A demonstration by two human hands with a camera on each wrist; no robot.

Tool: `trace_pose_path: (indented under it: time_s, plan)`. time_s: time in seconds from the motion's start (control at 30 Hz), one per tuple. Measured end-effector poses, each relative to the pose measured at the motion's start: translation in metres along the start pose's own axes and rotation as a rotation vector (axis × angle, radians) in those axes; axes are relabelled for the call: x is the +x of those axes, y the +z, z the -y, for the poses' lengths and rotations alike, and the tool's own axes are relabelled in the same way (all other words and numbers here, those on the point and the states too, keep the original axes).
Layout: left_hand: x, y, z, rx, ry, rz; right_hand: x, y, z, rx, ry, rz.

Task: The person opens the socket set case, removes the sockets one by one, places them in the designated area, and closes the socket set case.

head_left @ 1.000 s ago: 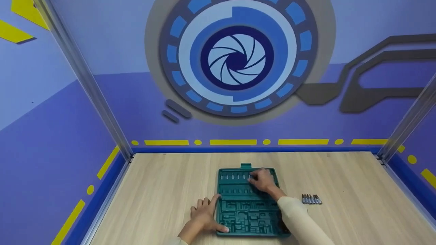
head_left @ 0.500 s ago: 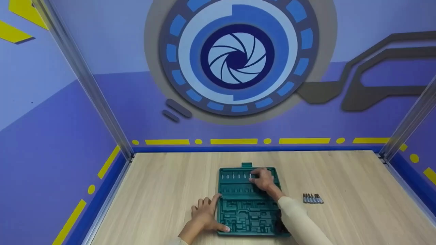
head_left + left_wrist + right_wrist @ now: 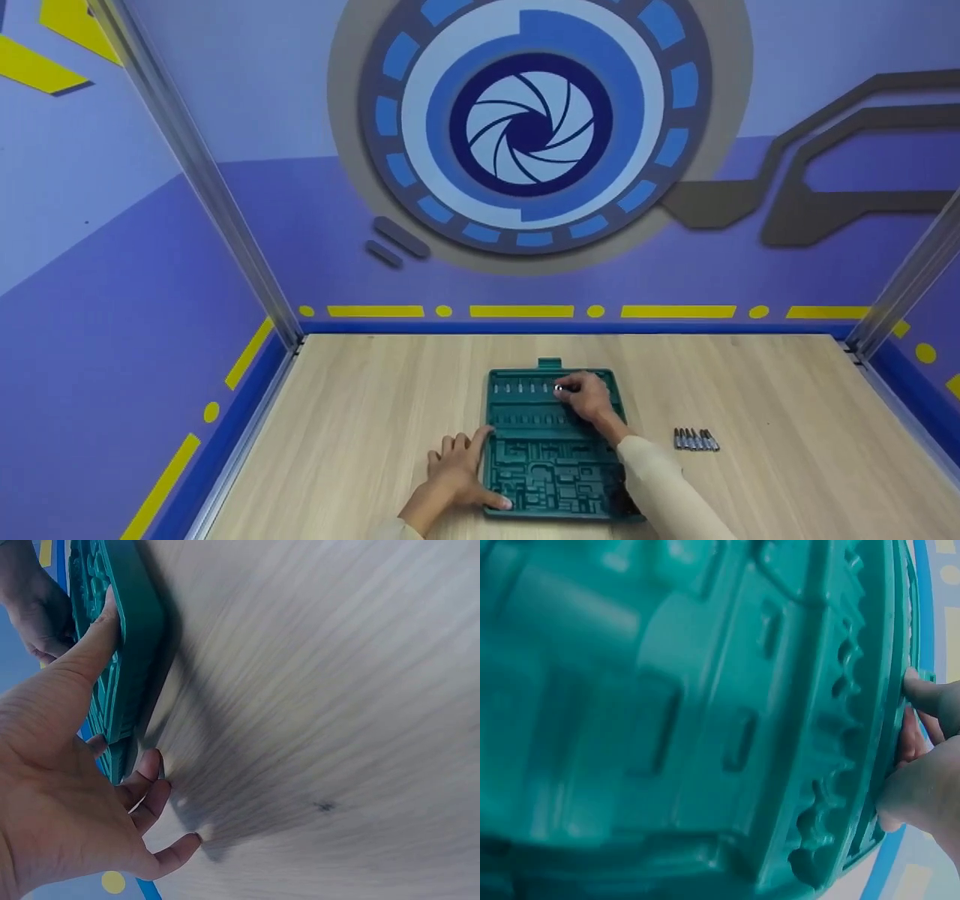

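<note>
An open green plastic tool case (image 3: 551, 433) lies flat on the wooden table, its moulded recesses facing up. Along its far section runs a row of small metal screwdriver bits (image 3: 520, 388). At the right end of that row, my right hand (image 3: 589, 397) pinches a small bit with a shiny end (image 3: 559, 388); in the right wrist view the fingers cover it. My left hand (image 3: 459, 478) steadies the case's near left side. In the left wrist view, its thumb (image 3: 101, 634) presses on the rim while the other fingers spread loosely beside the case.
On the table to the right of the case, several silver bits with dark tips (image 3: 696, 439) lie side by side. A latch tab (image 3: 550, 363) sticks out from the case's far edge. Printed blue and purple panels (image 3: 540, 292) enclose the table at the back and sides.
The bit at my right fingertips has turned, and its shiny end now shows beside them. The left hand keeps its place on the case. The head view has shifted slightly.
</note>
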State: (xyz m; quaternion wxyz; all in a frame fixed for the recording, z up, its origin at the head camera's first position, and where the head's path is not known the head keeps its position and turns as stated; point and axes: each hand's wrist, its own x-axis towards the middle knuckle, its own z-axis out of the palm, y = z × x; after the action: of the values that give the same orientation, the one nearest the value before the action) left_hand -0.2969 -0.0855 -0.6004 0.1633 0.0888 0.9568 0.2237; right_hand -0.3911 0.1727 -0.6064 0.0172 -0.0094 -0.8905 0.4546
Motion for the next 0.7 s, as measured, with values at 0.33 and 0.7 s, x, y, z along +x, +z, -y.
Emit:
trace_pose_path:
  time_s: [0.33,0.7]
  plan:
    - [-0.007,-0.002,-0.010,0.016,-0.001,0.002,-0.008,-0.007,-0.002,0.095,-0.010,-0.064]
    - [-0.010,-0.008,-0.007,0.018,0.010,-0.012,-0.014,-0.047,0.006,0.182,0.067,0.150]
